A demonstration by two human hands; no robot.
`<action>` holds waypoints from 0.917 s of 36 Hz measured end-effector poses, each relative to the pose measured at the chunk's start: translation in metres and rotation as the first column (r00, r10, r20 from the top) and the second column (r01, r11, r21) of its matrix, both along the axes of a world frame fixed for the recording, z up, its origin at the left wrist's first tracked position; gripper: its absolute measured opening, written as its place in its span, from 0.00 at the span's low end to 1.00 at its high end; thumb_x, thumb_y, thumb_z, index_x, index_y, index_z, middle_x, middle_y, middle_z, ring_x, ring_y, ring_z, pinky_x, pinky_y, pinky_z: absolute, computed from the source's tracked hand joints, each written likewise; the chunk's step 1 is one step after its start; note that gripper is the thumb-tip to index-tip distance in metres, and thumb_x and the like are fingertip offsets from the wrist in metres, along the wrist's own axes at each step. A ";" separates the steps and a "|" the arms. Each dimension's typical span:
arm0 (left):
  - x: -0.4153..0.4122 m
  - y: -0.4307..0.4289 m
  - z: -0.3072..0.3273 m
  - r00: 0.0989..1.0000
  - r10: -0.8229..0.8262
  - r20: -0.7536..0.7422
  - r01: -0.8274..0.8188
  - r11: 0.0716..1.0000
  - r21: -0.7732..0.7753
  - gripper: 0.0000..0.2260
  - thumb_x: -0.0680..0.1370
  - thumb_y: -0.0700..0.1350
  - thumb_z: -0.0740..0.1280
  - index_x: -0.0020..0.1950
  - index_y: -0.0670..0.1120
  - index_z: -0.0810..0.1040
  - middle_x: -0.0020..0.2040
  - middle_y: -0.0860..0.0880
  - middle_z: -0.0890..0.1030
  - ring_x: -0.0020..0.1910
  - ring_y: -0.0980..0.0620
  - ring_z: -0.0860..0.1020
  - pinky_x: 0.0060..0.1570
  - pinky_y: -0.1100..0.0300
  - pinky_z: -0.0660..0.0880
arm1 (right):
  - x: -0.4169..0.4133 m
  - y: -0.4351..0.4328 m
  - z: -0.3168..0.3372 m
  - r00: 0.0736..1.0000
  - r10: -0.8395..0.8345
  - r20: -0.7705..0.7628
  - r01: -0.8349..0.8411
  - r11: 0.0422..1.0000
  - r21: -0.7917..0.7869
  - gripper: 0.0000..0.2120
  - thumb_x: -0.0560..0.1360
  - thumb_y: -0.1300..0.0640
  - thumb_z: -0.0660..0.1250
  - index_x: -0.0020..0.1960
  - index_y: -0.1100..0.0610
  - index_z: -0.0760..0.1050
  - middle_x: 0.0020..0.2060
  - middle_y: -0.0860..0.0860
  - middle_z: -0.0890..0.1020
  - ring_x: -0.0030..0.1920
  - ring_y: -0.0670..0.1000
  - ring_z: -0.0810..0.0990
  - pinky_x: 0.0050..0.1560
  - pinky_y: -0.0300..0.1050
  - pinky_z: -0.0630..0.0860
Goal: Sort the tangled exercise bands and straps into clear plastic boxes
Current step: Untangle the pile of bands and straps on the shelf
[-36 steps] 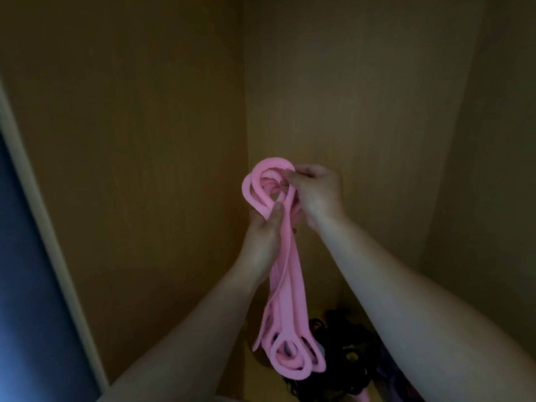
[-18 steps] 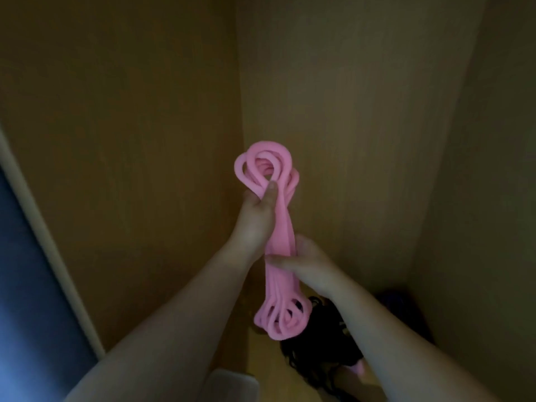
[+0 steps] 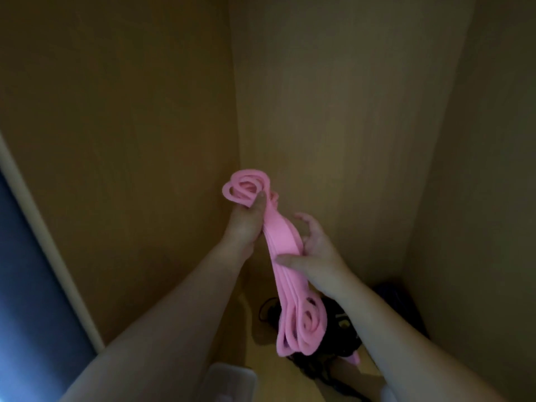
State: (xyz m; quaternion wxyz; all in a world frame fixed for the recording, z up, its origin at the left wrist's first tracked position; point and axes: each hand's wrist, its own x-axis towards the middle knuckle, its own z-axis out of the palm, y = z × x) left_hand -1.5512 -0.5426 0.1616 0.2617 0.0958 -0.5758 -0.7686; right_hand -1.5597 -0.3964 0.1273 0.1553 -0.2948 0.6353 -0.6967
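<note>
A folded pink exercise band point(image 3: 280, 245) hangs in the air inside a wooden closet, loops bunched at its top and bottom ends. My left hand point(image 3: 246, 224) grips the band just under the top loops, thumb pressed on it. My right hand point(image 3: 311, 253) holds the band's middle, thumb across its front and fingers spread loosely behind it. Below lies a dark tangle of straps point(image 3: 333, 352) on the closet floor, partly hidden by the band and my right forearm. The corner of a clear plastic box point(image 3: 232, 381) shows at the bottom edge.
Wooden closet walls point(image 3: 333, 126) close in at the left, back and right. A pale door frame point(image 3: 43, 236) and a dark blue panel run along the left edge. A purple-dark item point(image 3: 397, 300) sits in the back right corner of the floor.
My right hand left the top loops, slid down the band and now holds its middle. The band has dropped lower and tilted, and the plastic box has come into view.
</note>
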 end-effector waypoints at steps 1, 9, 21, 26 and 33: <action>0.000 0.001 -0.002 0.999 -0.027 0.022 0.026 0.998 0.051 0.14 0.82 0.45 0.61 0.65 0.40 0.74 0.60 0.41 0.80 0.58 0.47 0.80 0.60 0.51 0.75 | -0.001 0.001 0.003 1.000 -0.004 -0.028 0.004 1.000 -0.004 0.39 0.64 0.74 0.74 0.63 0.43 0.63 0.56 0.58 0.81 0.52 0.56 0.83 0.54 0.57 0.80; 0.017 0.002 -0.021 0.897 -0.172 0.407 0.189 0.982 -0.002 0.24 0.80 0.62 0.55 0.62 0.46 0.75 0.49 0.41 0.81 0.44 0.44 0.82 0.41 0.53 0.80 | -0.023 0.008 0.022 0.988 -0.058 -0.145 0.070 0.995 0.073 0.35 0.61 0.68 0.79 0.57 0.41 0.69 0.55 0.58 0.80 0.53 0.59 0.81 0.52 0.62 0.79; 0.035 0.004 -0.038 0.921 -0.324 0.216 0.390 0.781 -0.488 0.53 0.69 0.40 0.76 0.78 0.46 0.39 0.71 0.58 0.58 0.68 0.62 0.60 0.51 0.79 0.68 | -0.023 0.016 0.038 0.992 -0.050 -0.117 0.058 0.996 0.066 0.35 0.64 0.72 0.75 0.66 0.58 0.68 0.55 0.60 0.80 0.52 0.60 0.82 0.52 0.61 0.79; 0.028 0.007 -0.041 0.900 -0.414 0.137 0.431 0.800 -0.417 0.59 0.59 0.46 0.84 0.78 0.52 0.47 0.72 0.47 0.68 0.68 0.51 0.72 0.63 0.45 0.73 | -0.016 0.010 0.046 0.995 -0.031 -0.096 0.033 0.999 0.022 0.36 0.64 0.74 0.74 0.68 0.57 0.66 0.48 0.60 0.82 0.46 0.57 0.82 0.47 0.54 0.80; 0.030 0.004 -0.057 0.928 -0.365 0.069 0.366 0.867 -0.337 0.36 0.66 0.37 0.78 0.69 0.48 0.66 0.61 0.42 0.78 0.58 0.42 0.80 0.54 0.41 0.78 | -0.015 -0.007 0.035 0.998 -0.010 -0.057 0.012 0.999 0.036 0.37 0.63 0.71 0.76 0.67 0.56 0.68 0.48 0.61 0.83 0.47 0.58 0.83 0.48 0.57 0.81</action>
